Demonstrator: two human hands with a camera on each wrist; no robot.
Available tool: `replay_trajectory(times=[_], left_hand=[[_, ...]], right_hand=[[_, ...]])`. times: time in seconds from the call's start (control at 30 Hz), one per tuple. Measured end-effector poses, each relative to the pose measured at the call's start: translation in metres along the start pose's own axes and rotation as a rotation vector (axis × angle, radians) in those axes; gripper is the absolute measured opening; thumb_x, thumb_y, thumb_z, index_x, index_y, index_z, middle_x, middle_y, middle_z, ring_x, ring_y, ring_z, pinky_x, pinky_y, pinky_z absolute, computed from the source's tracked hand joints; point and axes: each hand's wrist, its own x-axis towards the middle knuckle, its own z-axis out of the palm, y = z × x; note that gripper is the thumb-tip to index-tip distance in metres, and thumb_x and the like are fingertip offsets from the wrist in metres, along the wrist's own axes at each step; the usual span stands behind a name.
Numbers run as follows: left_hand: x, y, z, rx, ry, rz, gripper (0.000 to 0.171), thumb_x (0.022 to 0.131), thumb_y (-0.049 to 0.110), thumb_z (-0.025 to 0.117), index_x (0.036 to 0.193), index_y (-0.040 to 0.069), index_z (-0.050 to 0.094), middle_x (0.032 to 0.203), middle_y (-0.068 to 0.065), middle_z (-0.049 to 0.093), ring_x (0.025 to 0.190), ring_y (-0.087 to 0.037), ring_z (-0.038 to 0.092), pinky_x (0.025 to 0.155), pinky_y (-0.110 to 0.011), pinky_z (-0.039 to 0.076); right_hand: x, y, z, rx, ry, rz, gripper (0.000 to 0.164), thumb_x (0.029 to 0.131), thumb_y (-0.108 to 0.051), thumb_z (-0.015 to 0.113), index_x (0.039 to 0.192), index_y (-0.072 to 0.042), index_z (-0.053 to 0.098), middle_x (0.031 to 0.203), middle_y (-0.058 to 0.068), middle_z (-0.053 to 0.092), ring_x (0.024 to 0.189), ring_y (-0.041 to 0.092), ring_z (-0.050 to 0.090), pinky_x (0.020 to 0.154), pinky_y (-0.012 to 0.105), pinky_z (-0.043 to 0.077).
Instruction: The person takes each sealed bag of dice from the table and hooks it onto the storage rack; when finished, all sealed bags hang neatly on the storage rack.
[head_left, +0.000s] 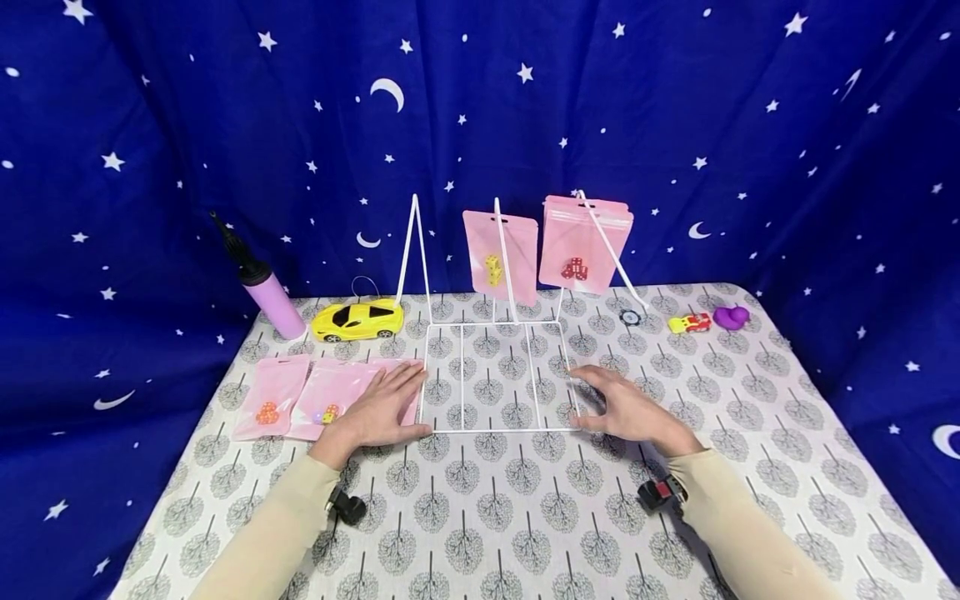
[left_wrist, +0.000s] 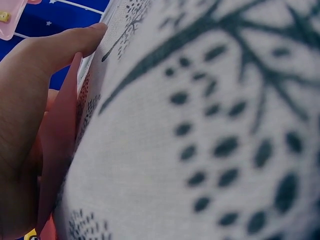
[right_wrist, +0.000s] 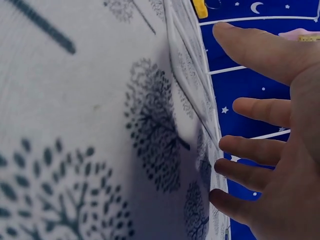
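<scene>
A white wire rack stands mid-table with upright arms at its back. At its left side is my left hand, lying over a pink zip bag, thumb tip by the rack's front corner. On the right side, my right hand has spread fingers, their tips at the frame's edge. The right wrist view shows the fingers nearly straight, holding nothing. From the rack's arms hang a pink bag with yellow dice and several pink bags, the front one with red dice.
At left lie a pink bag with orange dice and one with mixed dice. A purple hand pump and yellow toy car stand behind. Back right are a small round item, a small toy car and a purple duck.
</scene>
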Motion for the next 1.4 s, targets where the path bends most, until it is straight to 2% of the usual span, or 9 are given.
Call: replay_trajectory(times=[0.27, 0.57, 0.9, 1.4], left_hand=[[0.0, -0.0001, 0.0002, 0.008, -0.002, 0.002, 0.1, 0.084, 0.071, 0.054, 0.156, 0.011, 0.021, 0.164, -0.007, 0.013, 0.151, -0.03, 0.013, 0.12, -0.058, 0.01], [0.0007, -0.0002, 0.0004, 0.01, -0.008, -0.001, 0.099, 0.084, 0.07, 0.055, 0.156, 0.011, 0.021, 0.164, -0.007, 0.013, 0.151, -0.03, 0.013, 0.12, -0.058, 0.01], [0.0003, -0.0002, -0.0002, 0.015, -0.015, -0.007, 0.1, 0.083, 0.072, 0.054, 0.156, 0.013, 0.019, 0.164, -0.006, 0.012, 0.151, -0.029, 0.012, 0.121, -0.056, 0.009], [-0.0016, 0.0009, -0.0015, 0.014, -0.001, 0.006, 0.099, 0.084, 0.071, 0.055, 0.156, 0.011, 0.022, 0.164, -0.009, 0.015, 0.15, -0.032, 0.014, 0.12, -0.058, 0.011]], right_hand=[[-0.003, 0.0032, 0.0004, -0.036, -0.041, 0.047, 0.086, 0.073, -0.041, 0.083, 0.144, -0.01, 0.046, 0.149, 0.027, 0.038, 0.137, 0.051, 0.031, 0.103, 0.077, 0.026], [-0.003, 0.0071, 0.0028, -0.079, -0.058, 0.069, 0.088, 0.072, -0.043, 0.082, 0.145, -0.011, 0.045, 0.15, 0.025, 0.037, 0.138, 0.051, 0.029, 0.107, 0.075, 0.021], [-0.0024, 0.0094, 0.0073, -0.165, -0.042, 0.052, 0.084, 0.071, -0.038, 0.084, 0.142, -0.008, 0.048, 0.147, 0.027, 0.04, 0.136, 0.051, 0.033, 0.108, 0.073, 0.024], [-0.0067, 0.0018, 0.0066, -0.222, -0.064, 0.076, 0.081, 0.076, -0.043, 0.079, 0.144, -0.013, 0.047, 0.153, 0.027, 0.032, 0.14, 0.051, 0.026, 0.108, 0.075, 0.02]])
